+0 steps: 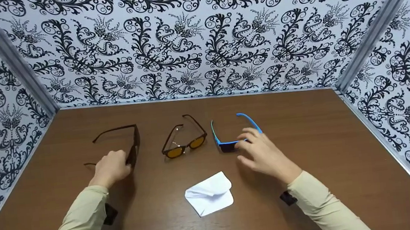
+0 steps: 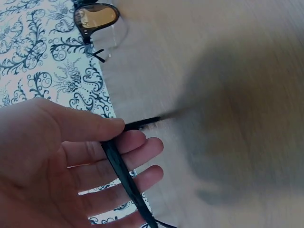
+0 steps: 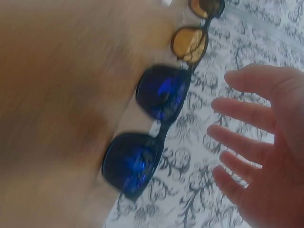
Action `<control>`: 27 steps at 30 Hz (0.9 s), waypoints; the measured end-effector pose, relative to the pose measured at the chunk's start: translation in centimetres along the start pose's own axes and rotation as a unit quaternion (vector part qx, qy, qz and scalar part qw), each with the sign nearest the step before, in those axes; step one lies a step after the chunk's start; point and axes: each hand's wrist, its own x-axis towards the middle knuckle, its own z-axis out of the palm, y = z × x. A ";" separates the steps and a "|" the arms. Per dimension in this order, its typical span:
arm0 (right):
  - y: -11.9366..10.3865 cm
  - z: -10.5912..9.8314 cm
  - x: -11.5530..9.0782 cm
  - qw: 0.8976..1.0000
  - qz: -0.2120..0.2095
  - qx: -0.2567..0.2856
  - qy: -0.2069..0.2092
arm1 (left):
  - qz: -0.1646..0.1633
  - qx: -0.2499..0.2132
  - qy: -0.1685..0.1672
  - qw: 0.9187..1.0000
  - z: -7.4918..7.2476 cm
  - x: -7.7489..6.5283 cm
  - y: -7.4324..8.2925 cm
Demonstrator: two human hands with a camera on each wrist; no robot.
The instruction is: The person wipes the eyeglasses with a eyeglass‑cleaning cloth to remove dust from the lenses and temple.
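Note:
On the left of the table my left hand (image 1: 110,167) grips a pair of dark sunglasses (image 1: 137,137) near one corner of the frame. In the left wrist view, thumb and index finger pinch the black frame (image 2: 121,166), and the other fingers lie behind it. My right hand (image 1: 263,153), fingers spread and slightly bent, hovers over the blue-framed sunglasses (image 1: 227,147) and hides part of them. The right wrist view shows their dark blue lenses (image 3: 133,159) apart from the fingers (image 3: 240,137). Between the hands lie brown glasses with amber lenses (image 1: 174,152), temples unfolded.
A folded white cloth (image 1: 209,194) lies on the brown table (image 1: 163,229), nearer the front than the glasses. Patterned panels (image 1: 189,36) rise along the back and both sides of the table, with grey strips at the corners.

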 end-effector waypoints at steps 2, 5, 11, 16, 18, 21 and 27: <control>-0.6 0.4 0.5 1.000 -0.029 0.008 -0.002 | -0.008 -0.006 0.009 1.000 -0.2 -0.2 -0.1; -1.4 1.0 1.2 0.998 -0.064 0.012 -0.020 | -0.018 -0.013 0.024 0.999 -0.3 -0.4 -0.3; -3.4 1.7 2.6 0.992 -0.096 0.015 -0.076 | -0.030 -0.026 0.038 0.998 -0.6 -1.1 -0.2; -5.2 2.5 4.1 0.986 -0.115 0.025 -0.121 | -0.039 -0.029 0.039 0.998 -1.1 -1.9 0.0; -5.9 2.9 4.5 0.982 -0.123 0.021 -0.144 | -0.036 -0.029 0.038 0.998 -1.2 -2.3 0.2; -6.6 3.6 5.3 0.975 -0.135 0.017 -0.178 | -0.022 -0.029 0.038 0.999 -1.6 -3.1 0.7; -7.2 4.6 6.8 0.963 -0.102 0.079 -0.239 | 0.007 -0.024 0.048 0.999 -2.5 -4.8 1.8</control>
